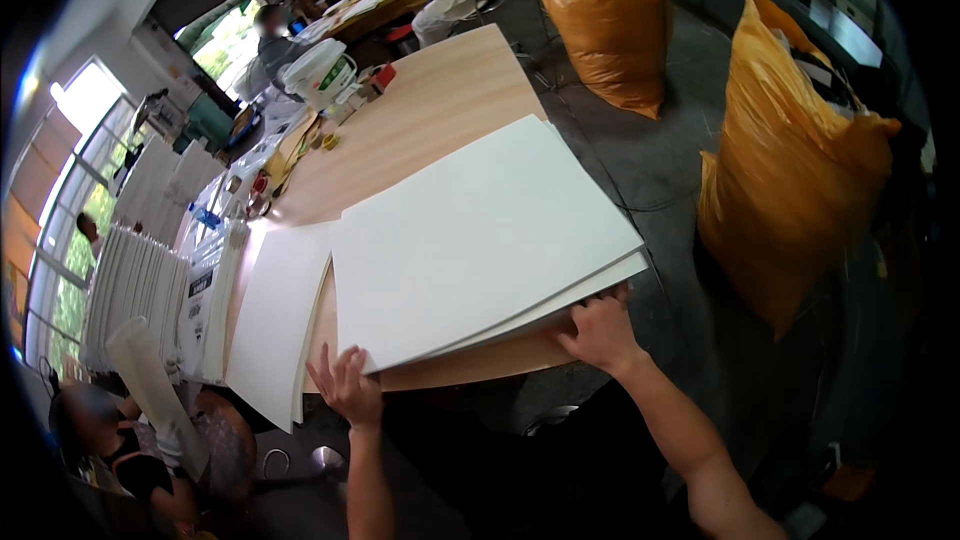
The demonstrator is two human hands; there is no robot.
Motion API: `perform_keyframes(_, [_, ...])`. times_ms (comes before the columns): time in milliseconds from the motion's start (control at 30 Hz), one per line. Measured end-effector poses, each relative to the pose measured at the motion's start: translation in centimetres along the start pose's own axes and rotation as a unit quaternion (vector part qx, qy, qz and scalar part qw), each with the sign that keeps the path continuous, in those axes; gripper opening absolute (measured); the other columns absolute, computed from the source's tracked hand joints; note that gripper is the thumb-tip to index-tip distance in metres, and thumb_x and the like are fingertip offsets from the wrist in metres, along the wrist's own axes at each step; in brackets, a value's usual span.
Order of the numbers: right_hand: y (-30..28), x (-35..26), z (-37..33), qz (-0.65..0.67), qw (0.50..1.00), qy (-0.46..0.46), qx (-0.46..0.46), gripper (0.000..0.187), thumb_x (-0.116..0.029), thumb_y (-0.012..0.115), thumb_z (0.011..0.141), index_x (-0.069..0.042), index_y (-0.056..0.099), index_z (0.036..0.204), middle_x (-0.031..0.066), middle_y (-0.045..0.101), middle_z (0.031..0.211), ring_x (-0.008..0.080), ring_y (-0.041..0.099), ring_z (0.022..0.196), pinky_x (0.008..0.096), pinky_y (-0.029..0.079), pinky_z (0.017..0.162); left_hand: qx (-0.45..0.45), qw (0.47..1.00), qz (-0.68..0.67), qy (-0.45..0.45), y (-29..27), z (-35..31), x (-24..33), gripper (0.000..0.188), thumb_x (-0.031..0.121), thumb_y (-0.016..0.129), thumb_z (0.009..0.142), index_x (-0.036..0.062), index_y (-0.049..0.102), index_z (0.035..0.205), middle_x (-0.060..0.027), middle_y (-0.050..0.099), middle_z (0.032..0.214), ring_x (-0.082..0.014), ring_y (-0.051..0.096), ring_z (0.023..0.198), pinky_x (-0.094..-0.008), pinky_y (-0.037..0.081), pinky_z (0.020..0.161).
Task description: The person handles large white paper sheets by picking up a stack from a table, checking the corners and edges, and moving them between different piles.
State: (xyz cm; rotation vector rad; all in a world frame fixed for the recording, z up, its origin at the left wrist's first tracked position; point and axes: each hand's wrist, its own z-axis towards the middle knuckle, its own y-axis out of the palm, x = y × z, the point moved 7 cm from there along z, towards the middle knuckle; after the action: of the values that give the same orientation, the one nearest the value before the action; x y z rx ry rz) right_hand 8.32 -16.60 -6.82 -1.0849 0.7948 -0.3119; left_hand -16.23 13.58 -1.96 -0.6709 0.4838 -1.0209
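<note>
Large white sheets (480, 240) lie in a slightly uneven stack in front of me, with lower edges sticking out at the near right. My left hand (347, 385) is at the stack's near left corner, fingers apart and pointing up, holding nothing. At the near right edge, my right hand (603, 332) has its fingers curled against the edges of the sheets; the fingertips are partly hidden. Left of this stack, narrower white sheets (280, 315) lie on the wooden table (455, 75) and jut past its near edge.
A tall stack of white folded material (135, 290) stands at the left, with a seated person (120, 440) near it. A white bucket (318, 70) and small boxes stand at the far left. Large orange sacks (795, 170) stand right of the table. Other people sit farther back.
</note>
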Motion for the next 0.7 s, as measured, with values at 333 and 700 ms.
perform_keyframes(333, [-0.6, -0.7, 0.4, 0.081, 0.993, -0.073, 0.040, 0.055, -0.044, 0.074, 0.080, -0.013, 0.070, 0.125, 0.0148, 0.068, 0.124, 0.0370, 0.056, 0.124, 0.0588, 0.024, 0.110, -0.031, 0.653, -0.546, -0.524, 3.6, -14.7, -3.1, 0.058, 0.047, 0.049, 0.106, -0.0028, 0.053, 0.136, -0.0188, 0.062, 0.132, -0.0298, 0.064, 0.119, -0.0426, 0.054, 0.099])
perform_keyframes(700, [0.2, 4.3, 2.0, 0.288, 0.952, 0.023, -0.100, 0.078, -0.052, 0.075, 0.089, 0.006, 0.053, 0.137, 0.0211, 0.056, 0.139, 0.0336, 0.054, 0.128, 0.0464, 0.037, 0.112, -0.256, 0.674, -0.618, -0.313, -0.7, -4.2, 0.8, 0.062, 0.024, 0.064, 0.100, -0.0018, 0.040, 0.151, -0.0192, 0.065, 0.127, -0.0294, 0.063, 0.118, -0.0391, 0.047, 0.103])
